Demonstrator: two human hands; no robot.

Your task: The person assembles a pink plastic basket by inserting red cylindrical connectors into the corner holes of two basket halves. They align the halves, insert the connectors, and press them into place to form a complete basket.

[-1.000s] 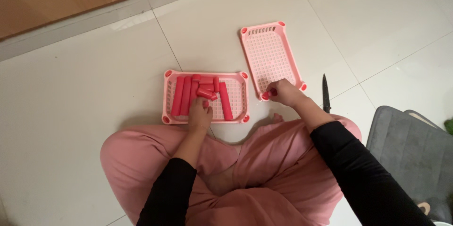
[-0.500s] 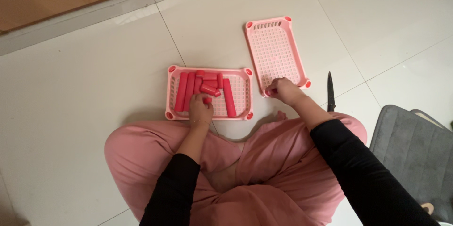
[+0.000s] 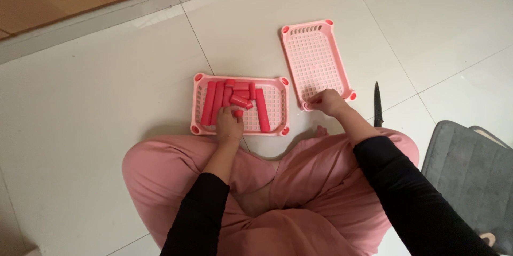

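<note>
— While the person sat cross-legged on the tiled floor [image 3: 96, 101], where was each hand?

— The left hand [image 3: 230, 123] rested in the near part of the tray of red pieces [image 3: 240, 132], fingers curled and pinching a short red piece [image 3: 238, 113]. The right hand [image 3: 327, 102] was closed on the near corner of the empty pink tray [image 3: 315, 59].

— How did the pieces lie?

— The long red sticks [image 3: 209, 103] ran away from the person, side by side; shorter bits [image 3: 239, 99] lay crosswise just beyond the left fingertips. That hand was by far the nearer to them.

— And the empty tray?

— Its long axis pointed away, slightly tilted, just right of the full one, apart from it.

— Anything close by?

— A dark knife [image 3: 378, 104] lay on the floor just right of the right wrist, and a grey cushion [image 3: 470, 176] further right.
</note>
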